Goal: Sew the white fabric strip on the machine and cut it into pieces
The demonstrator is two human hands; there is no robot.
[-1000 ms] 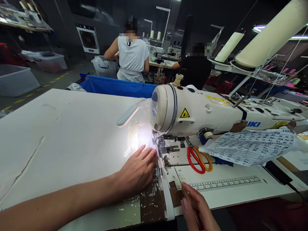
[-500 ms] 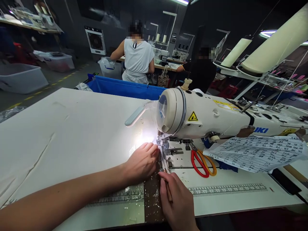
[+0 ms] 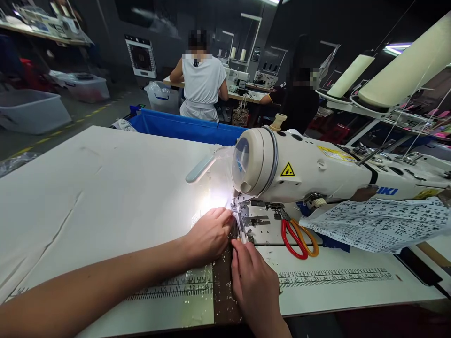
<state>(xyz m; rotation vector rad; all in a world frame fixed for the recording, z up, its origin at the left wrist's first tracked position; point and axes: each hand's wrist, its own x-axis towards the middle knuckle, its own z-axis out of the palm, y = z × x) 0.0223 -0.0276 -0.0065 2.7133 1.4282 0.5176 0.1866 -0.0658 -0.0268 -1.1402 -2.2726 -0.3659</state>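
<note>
My left hand point(image 3: 209, 234) is closed, its fingertips pressed together just in front of the presser foot point(image 3: 234, 205) of a white sewing machine point(image 3: 299, 159). What those fingers hold, if anything, is hidden. A narrow whitish strip point(image 3: 241, 226) runs from the foot toward my right hand point(image 3: 255, 281). That hand is closed too, near the table's front edge, around a thin brown stick-like tool that its fingers now mostly cover. Bright lamp light falls beside the needle. Scissors point(image 3: 294, 238) with one red and one orange handle loop lie right of the foot.
A printed paper sheet point(image 3: 377, 223) hangs below the machine arm. Ruler tape point(image 3: 334, 277) runs along the white table point(image 3: 123, 188). Behind it are a blue fabric bin point(image 3: 186, 126) and two people seated at other machines. Thread cones point(image 3: 352, 74) stand at right.
My right hand has moved forward along the strip, closer to the presser foot, and the brown tool is now mostly covered. My left hand stays beside the foot. The view has shifted slightly.
</note>
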